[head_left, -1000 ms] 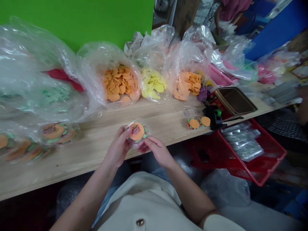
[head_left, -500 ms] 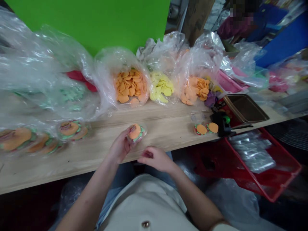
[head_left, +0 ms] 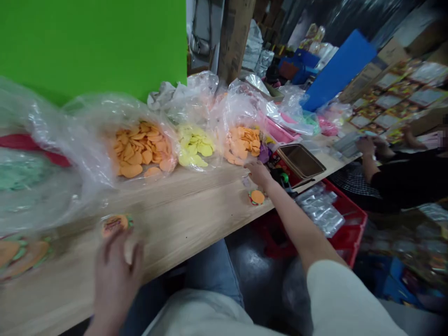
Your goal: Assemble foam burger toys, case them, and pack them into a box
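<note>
Left hand (head_left: 117, 277) and right hand (head_left: 259, 173) are well apart. The blurred left, fingers curled, touches a burger-shaped orange-and-green disc (head_left: 115, 224) at the pale wooden table (head_left: 189, 219) — whether it grips, I cannot tell. The right, fingers spread, hangs over that table, just beside a second burger-shaped disc (head_left: 257, 197).

The left hand (head_left: 117, 275) was blurred against a burger-shaped piece (head_left: 115, 225) on the wooden table (head_left: 182, 205), while the right hand (head_left: 259, 173) hovered just beyond another burger-shaped piece (head_left: 257, 197).
</note>
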The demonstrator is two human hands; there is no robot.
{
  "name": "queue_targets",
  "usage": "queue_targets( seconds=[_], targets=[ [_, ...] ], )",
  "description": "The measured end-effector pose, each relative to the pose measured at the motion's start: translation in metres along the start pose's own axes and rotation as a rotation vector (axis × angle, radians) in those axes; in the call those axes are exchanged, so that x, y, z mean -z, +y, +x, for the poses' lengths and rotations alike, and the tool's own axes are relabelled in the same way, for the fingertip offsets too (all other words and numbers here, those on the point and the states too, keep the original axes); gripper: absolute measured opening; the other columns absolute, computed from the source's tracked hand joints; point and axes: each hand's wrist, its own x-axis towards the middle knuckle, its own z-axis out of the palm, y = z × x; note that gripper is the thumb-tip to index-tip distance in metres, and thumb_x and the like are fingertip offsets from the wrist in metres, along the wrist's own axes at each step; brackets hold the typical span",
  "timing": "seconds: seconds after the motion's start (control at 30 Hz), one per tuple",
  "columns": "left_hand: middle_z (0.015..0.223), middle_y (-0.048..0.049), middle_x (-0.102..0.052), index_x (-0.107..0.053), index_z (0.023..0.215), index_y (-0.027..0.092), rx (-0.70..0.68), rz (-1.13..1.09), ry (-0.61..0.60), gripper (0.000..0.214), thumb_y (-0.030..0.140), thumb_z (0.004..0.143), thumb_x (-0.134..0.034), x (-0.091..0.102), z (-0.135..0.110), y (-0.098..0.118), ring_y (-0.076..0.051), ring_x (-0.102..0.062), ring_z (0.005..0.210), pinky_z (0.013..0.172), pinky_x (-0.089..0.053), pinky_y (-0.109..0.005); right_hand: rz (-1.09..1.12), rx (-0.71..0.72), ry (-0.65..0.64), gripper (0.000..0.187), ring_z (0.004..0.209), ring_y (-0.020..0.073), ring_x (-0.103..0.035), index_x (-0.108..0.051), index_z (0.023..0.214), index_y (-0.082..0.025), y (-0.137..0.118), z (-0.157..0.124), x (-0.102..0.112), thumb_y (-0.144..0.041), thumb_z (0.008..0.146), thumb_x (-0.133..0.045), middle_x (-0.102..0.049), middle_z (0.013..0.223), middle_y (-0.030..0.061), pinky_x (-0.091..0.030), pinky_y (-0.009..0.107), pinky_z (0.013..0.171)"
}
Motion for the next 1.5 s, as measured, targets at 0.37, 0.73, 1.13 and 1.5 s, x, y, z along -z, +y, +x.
queue_targets(
  seconds=[0.37,0.73,1.13,1.5],
  targets=[
    [0.093,-0.0088,-0.064,-0.053,0.104,0.018,0.860,-1.152,-0.661,0.037,0.040,0.075,-0.061,-0.064,-0.015,0.085,-0.018,-0.064,0.074,0.076,-0.050,-0.039,0.028,0.455,-0.044,0.022,0.075,0.0184,-0.059,-0.065,0.082,-0.017,-0.018,0.037,-0.031,-0.031,0.084,-0.049,-0.064,0.079,0.0084,-0.040,0.026,0.067],
    [0.079,-0.0057,-0.069,-0.045,0.112,0.020,0.988,-1.215,-0.485,0.027,0.029,0.086,-0.048,-0.053,-0.006,0.068,-0.012,-0.067,0.072,0.068,-0.050,-0.022,0.587,0.482,0.126,0.039,0.109,0.0185,-0.055,-0.046,0.126,-0.023,-0.152,-0.033,-0.032,-0.034,0.090,-0.041,-0.056,0.124,0.0063,-0.042,0.032,0.091],
    [0.067,-0.0020,-0.064,-0.060,0.081,0.013,0.912,-1.143,-0.350,0.032,0.043,0.070,-0.064,-0.057,0.004,0.058,-0.011,-0.060,0.058,0.061,-0.049,-0.023,0.680,0.590,0.153,0.075,0.137,0.0224,-0.015,0.007,0.143,-0.012,-0.180,-0.126,-0.089,-0.024,0.085,-0.040,-0.023,0.147,0.0140,-0.016,0.048,0.111],
    [0.065,-0.0002,-0.060,-0.064,0.080,0.013,0.833,-1.065,-0.308,0.035,0.041,0.061,-0.070,-0.063,0.004,0.051,-0.010,-0.053,0.057,0.057,-0.044,-0.023,0.661,0.121,-0.230,0.049,0.058,0.0150,-0.051,-0.057,0.058,-0.017,-0.182,-0.012,-0.053,-0.054,0.085,-0.040,-0.058,0.057,0.0039,-0.034,0.024,0.055]
  ],
)
